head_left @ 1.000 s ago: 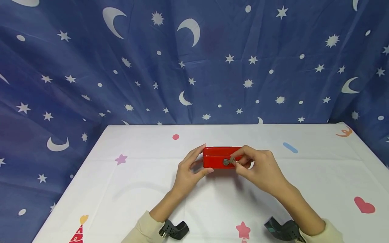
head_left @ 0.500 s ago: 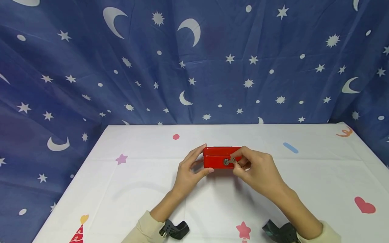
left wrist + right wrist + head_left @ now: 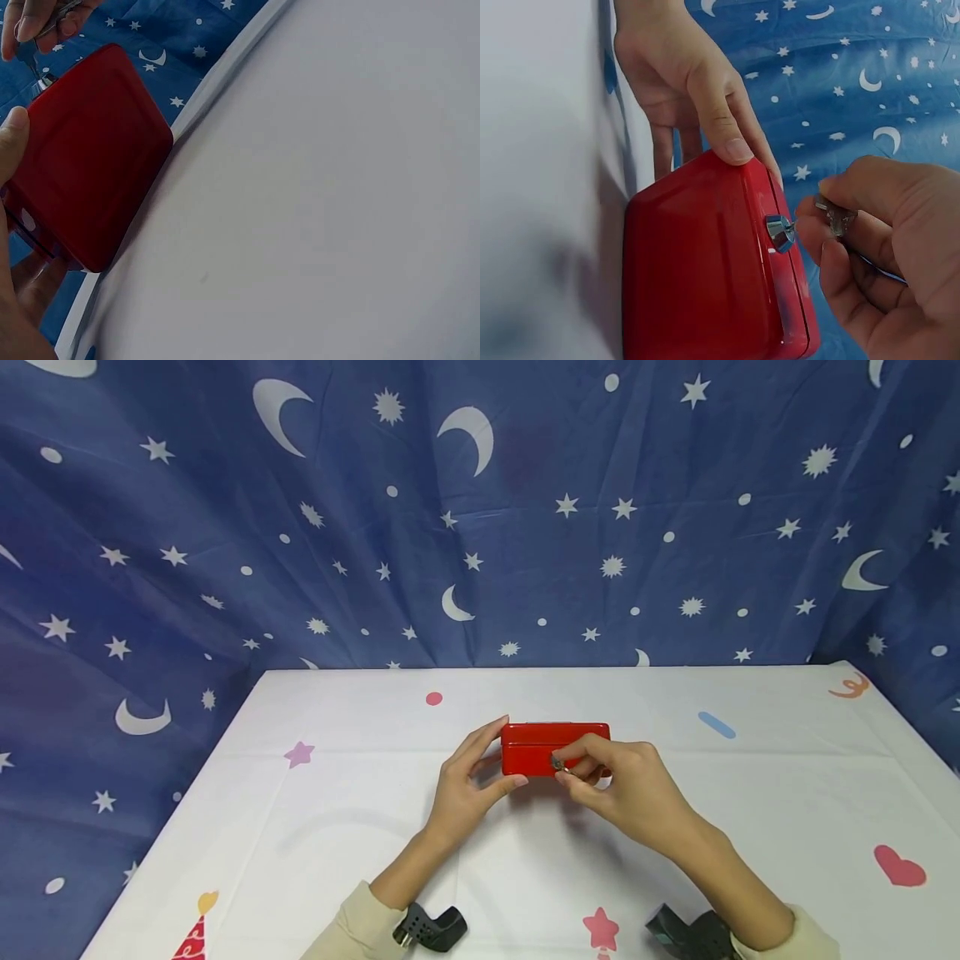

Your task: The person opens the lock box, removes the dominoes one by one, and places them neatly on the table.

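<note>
A small red metal cash box (image 3: 528, 758) sits at mid-table in the head view, lid down, its lock side facing me. My left hand (image 3: 459, 793) grips its left end, thumb at the front edge and fingers behind. A round silver lock (image 3: 780, 233) juts from the box's front. At that lock my right hand (image 3: 637, 789) pinches a small metal key (image 3: 836, 216) between thumb and fingers. The key's tip meets the lock in the right wrist view; how deep it sits cannot be told. More metal, perhaps a ring or second key, shows between the fingers.
A white cloth with printed shapes covers the table (image 3: 360, 827). Behind it hangs a blue curtain (image 3: 525, 552) with moons and stars. Black wrist cameras (image 3: 431, 928) sit on both forearms, near the front edge of the table.
My right hand has shifted slightly left, closer to the lock, baring the box's right corner. Its fingers now cover more of the key. The left hand and box have stayed put.
</note>
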A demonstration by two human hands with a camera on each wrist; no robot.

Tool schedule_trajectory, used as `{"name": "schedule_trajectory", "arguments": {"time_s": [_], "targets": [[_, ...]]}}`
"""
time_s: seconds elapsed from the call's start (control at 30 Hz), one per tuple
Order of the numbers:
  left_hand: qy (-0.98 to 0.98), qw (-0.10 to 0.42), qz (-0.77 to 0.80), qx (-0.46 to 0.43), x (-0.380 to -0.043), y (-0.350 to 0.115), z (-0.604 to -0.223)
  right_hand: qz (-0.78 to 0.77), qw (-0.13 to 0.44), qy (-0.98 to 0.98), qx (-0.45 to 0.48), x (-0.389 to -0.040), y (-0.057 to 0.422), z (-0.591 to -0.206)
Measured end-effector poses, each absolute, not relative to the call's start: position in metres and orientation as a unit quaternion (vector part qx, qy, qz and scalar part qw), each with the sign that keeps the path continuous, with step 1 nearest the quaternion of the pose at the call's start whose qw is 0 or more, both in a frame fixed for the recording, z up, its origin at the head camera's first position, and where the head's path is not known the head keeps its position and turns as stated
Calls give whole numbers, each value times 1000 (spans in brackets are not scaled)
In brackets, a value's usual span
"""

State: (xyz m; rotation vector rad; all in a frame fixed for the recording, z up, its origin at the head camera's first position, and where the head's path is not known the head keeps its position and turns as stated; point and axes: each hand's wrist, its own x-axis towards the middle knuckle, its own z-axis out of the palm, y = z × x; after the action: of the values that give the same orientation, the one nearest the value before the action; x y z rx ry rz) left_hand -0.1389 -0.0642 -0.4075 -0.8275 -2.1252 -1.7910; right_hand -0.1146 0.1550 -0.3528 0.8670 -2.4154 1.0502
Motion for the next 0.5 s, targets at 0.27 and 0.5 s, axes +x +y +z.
{"name": "schedule_trajectory", "arguments": {"time_s": [0.27,0.5], "targets": [[-728,116,-614,-283,-138,-65,-408,378,188,-851,312,-117,158,-355],[-727,116,-614,-283,-139,-65,-408,373,189,-852,314,-120,160,-355]]}}
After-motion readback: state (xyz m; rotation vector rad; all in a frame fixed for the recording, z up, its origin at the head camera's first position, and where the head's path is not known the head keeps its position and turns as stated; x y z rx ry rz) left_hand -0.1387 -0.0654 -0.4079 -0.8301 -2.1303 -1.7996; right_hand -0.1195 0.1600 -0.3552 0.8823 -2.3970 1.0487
